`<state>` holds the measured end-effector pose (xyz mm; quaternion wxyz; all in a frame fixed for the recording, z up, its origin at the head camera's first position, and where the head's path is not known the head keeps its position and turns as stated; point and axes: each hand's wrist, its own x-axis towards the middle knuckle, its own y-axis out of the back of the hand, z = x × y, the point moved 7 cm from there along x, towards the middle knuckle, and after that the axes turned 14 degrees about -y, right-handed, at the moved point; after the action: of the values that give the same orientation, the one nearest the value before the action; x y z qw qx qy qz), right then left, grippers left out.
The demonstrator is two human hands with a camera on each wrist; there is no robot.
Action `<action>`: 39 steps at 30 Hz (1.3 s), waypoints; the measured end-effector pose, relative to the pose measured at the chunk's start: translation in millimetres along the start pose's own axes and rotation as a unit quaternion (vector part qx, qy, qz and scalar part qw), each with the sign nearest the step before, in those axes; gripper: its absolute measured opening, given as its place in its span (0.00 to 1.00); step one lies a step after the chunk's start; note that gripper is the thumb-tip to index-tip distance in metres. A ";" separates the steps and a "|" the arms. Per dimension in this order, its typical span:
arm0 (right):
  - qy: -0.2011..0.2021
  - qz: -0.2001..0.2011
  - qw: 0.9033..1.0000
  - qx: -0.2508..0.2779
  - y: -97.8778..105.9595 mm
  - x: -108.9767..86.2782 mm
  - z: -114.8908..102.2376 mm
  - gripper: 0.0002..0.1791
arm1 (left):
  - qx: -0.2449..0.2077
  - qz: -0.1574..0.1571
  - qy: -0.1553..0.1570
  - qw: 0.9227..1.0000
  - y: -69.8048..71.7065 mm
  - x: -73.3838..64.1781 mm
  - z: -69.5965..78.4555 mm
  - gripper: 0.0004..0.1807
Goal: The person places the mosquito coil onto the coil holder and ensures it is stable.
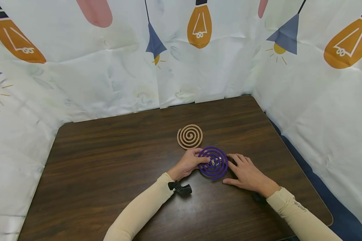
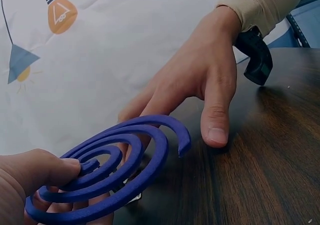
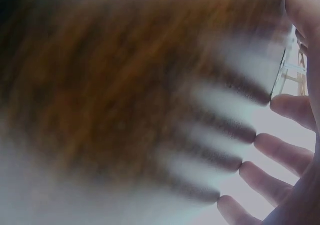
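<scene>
My left hand [image 1: 187, 164] pinches a purple mosquito coil [image 2: 159, 157], its thumb on top near the centre and the other fingers beneath. The coil is tilted above the table. Through its gaps shows a small shiny metal piece [image 1: 219, 160], mostly hidden by the rings. Just right of the coil, my right hand [image 1: 248, 174] is spread with fingers loosely extended and holds nothing. In the right wrist view its fingertips [image 3: 272, 145] meet their reflections on the tabletop. Behind the left hand a tan mosquito coil [image 1: 190, 136] lies flat.
A dark wood-grain table [image 1: 108, 160] with rounded corners carries everything. White fabric [image 1: 114, 77] printed with lamps and bulbs hangs along its back and sides. A black wrist device [image 1: 182, 189] sits below the left wrist, close over the table.
</scene>
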<state>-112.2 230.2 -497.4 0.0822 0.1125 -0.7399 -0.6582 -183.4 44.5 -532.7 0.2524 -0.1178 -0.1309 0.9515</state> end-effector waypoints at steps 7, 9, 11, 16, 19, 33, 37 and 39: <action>0.003 -0.005 1.000 0.013 -0.6 -1.7 -1.2 0.44 | 0.009 0.000 0.002 1.000 -1.4 0.8 -0.5 0.22; 0.001 -0.008 1.000 0.014 -1.0 -2.1 -1.0 0.44 | 0.010 0.000 0.003 1.000 -1.8 0.9 -0.4 0.22; 0.000 -0.010 1.000 0.015 -1.4 -2.4 -0.7 0.44 | 0.010 0.000 0.001 1.000 -2.2 1.6 -0.7 0.21; 0.000 -0.012 1.000 0.015 -1.5 -3.1 -0.5 0.43 | 0.006 -0.002 0.000 1.000 -2.8 3.6 -1.8 0.21; 0.001 -0.013 1.000 0.015 -1.2 -3.6 -1.0 0.44 | 0.003 -0.001 0.003 1.000 -3.7 4.3 -1.8 0.21; -0.002 -0.030 1.000 0.000 -5.0 -6.4 -0.7 0.48 | 0.021 -0.004 0.003 1.000 -6.2 9.2 -0.9 0.19; 0.000 -0.029 1.000 0.000 -4.5 -6.4 -1.2 0.47 | 0.031 -0.003 -0.001 1.000 -7.2 10.0 1.4 0.18; 0.002 -0.029 1.000 -0.001 -4.5 -6.4 -1.4 0.47 | 0.035 -0.001 -0.003 0.999 -8.0 10.4 2.7 0.19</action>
<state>-105.4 230.1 -501.5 0.0644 0.1347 -0.7356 -0.6607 -189.4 56.1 -529.3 0.2573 -0.1061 -0.0986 0.9554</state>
